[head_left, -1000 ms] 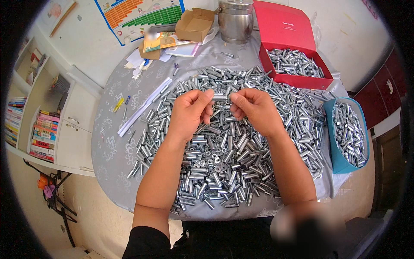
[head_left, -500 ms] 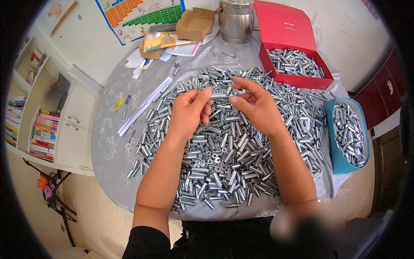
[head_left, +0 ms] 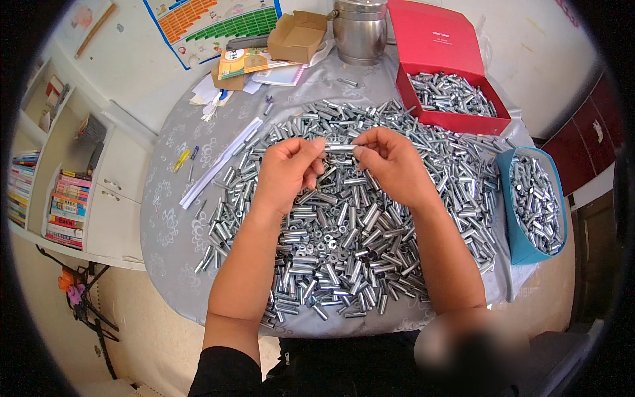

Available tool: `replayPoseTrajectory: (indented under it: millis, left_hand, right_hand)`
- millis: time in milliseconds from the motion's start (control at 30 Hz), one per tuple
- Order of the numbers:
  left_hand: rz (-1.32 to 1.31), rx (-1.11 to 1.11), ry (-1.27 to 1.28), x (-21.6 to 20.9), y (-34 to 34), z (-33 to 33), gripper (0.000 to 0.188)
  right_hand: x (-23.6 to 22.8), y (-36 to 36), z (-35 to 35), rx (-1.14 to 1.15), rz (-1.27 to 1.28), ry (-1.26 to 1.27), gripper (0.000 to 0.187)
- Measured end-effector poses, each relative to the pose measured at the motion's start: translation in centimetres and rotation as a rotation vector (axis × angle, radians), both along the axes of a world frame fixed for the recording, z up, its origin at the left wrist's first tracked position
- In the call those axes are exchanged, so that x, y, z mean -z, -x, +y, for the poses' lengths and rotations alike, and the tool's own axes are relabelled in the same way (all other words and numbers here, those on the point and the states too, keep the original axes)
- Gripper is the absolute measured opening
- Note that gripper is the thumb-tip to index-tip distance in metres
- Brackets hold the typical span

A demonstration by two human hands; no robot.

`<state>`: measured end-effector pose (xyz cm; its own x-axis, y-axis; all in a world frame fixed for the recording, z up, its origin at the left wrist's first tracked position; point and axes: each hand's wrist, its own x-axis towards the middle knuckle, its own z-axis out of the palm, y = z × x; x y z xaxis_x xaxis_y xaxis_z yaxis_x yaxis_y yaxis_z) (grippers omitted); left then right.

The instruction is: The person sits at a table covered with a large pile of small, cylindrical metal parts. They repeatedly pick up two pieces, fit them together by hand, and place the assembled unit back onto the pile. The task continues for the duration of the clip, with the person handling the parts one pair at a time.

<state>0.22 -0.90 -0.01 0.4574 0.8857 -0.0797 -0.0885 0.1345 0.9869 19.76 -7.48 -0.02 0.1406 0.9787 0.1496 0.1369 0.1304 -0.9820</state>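
A shiny metal sleeve [head_left: 340,147] lies level between my two hands, above the far part of a heap of loose hardware. My left hand [head_left: 289,169] pinches its left end between thumb and forefinger, the other fingers curled below. At the right end, the thumb and forefinger of my right hand [head_left: 391,164] are closed on it. My fingertips hide both ends, so whether a bolt sits inside cannot be seen. Beneath my hands spreads the heap of metal sleeves [head_left: 370,221], with nuts and washers [head_left: 322,241] gathered between my forearms.
A red box [head_left: 456,121] full of metal bolts stands at the back right, its lid up. To the right is a blue fabric bin [head_left: 522,245] of similar parts. A steel pot [head_left: 360,36], an open cardboard box [head_left: 297,38] and folded white paper [head_left: 221,162] rest on the grey tablecloth [head_left: 169,245].
My right thumb and forefinger, spread apart before, have closed on the right end of the sleeve. The left hand keeps its pinch in nearly the same place.
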Motion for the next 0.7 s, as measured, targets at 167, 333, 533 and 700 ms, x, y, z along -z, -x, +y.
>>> replayPoseTrajectory:
  millis: [167,333,533,700]
  left_hand:
    - [0.090,-0.161,-0.240,0.4,0.5,0.9,0.017]
    - [0.443,0.005,-0.683,-0.1,0.1,-0.3,0.030]
    - [0.558,0.580,-1.056,-1.7,-1.0,-3.5,0.039]
    - [0.714,0.588,-1.133,-1.7,-1.8,-5.1,0.044]
  right_hand:
    - [0.4,-1.3,0.5,0.242,-0.142,-0.122,0.023]
    - [0.5,-1.6,0.7,0.356,-0.108,-0.110,0.025]
    - [0.0,-1.7,0.5,0.390,0.011,-0.093,0.023]
    - [0.0,-2.0,0.7,0.416,0.036,-0.099,0.022]
